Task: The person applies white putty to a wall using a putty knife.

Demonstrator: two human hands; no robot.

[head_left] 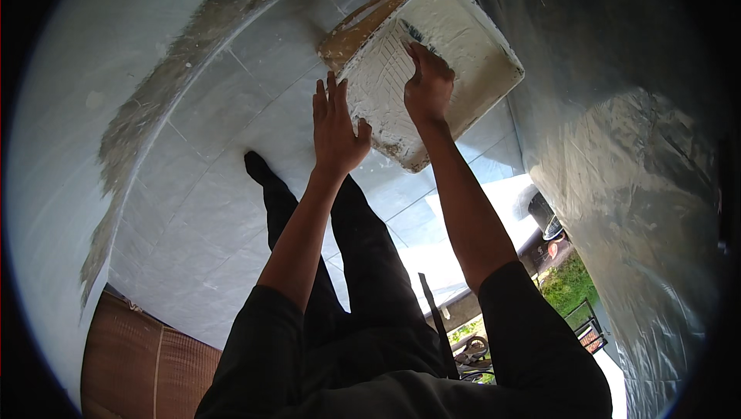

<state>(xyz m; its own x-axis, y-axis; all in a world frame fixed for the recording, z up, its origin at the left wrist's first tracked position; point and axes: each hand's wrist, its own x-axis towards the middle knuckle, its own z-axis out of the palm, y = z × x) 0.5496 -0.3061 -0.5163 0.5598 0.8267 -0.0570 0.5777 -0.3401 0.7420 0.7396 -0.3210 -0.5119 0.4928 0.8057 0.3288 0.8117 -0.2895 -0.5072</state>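
Note:
A large paint tray (471,45), coated in white paint with a ribbed area, rests tilted against or on a brown bucket (347,47). Over the tray, my right hand (429,89) is closed, its index finger reaching forward. At its fingertips is a small dark-blue tool (411,30), mostly hidden by the hand and paint, so its kind does not show. Beside the tray's left rim, my left hand (340,130) has its fingers spread and holds nothing; I cannot tell whether it touches the rim.
Grey floor tiles (224,103) lie under my legs. To the left curves a pale wall (69,110) with a rough grey band along its base. Plastic sheeting (625,187) hangs at the right. A brown panel (147,357) stands lower left; grass (571,288) shows outside, lower right.

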